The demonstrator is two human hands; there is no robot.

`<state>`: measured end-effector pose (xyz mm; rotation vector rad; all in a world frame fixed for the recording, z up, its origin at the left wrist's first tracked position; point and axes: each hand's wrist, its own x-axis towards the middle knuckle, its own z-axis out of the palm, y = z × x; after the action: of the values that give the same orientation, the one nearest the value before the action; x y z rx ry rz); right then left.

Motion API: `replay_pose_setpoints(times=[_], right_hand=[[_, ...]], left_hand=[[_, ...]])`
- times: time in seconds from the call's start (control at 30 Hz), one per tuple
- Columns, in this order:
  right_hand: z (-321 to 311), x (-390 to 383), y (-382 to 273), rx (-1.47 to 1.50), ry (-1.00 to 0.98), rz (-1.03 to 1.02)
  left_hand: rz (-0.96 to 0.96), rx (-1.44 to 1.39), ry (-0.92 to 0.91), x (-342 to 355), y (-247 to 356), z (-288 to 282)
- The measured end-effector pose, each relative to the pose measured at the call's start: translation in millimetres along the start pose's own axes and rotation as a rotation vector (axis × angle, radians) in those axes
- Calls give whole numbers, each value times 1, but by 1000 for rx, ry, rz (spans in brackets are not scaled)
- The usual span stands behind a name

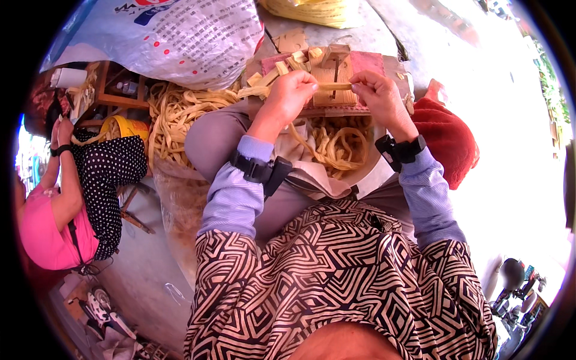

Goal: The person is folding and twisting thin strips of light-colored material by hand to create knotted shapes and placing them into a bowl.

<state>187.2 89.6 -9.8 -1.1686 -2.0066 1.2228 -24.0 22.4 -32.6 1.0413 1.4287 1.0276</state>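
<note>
A flat yellowish strip (335, 87) is stretched level between my two hands, over a small wooden block (330, 75) with a dark upright slit. My left hand (291, 96) pinches the strip's left end between thumb and fingers. At its right end, my right hand (377, 93) pinches it the same way. Left of the block, short cut pieces (282, 69) of the same material lie in a loose heap, some close to my left hand. Below the board, between my knees, long pale strips (342, 144) lie coiled in a container, and one runs up toward my left hand.
A large printed plastic sack (198, 42) stands at the back left, above a pile of long strips (171, 120). At left a person in pink (54, 228) sits near a yellow bucket (129, 127). Red cloth (441, 138) lies beside my right knee.
</note>
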Motion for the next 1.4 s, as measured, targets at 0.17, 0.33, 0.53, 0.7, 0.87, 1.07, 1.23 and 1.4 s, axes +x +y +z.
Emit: replay_pose_setpoints(times=[0.17, 0.33, 0.53, 0.7, 0.87, 1.07, 1.23, 1.4], right_hand=[[9, 13, 17, -85, 54, -85], [7, 8, 25, -362, 7, -217], [9, -33, -24, -37, 139, -303], [21, -23, -7, -178, 74, -89], [16, -55, -20, 645, -729, 438], [31, -53, -37, 540, 66, 59], [26, -64, -37, -274, 239, -191], [17, -65, -41, -361, 277, -260]], left_hand=[[141, 247, 76, 23, -15, 3], [208, 540, 246, 23, -22, 3], [188, 367, 68, -16, -3, 17], [37, 6, -80, -43, 33, 45], [58, 26, -58, -37, 16, 17], [-152, -595, -194, -69, 35, 54], [-112, -678, -172, -77, 34, 70], [-243, -675, -391, -66, 8, 51]])
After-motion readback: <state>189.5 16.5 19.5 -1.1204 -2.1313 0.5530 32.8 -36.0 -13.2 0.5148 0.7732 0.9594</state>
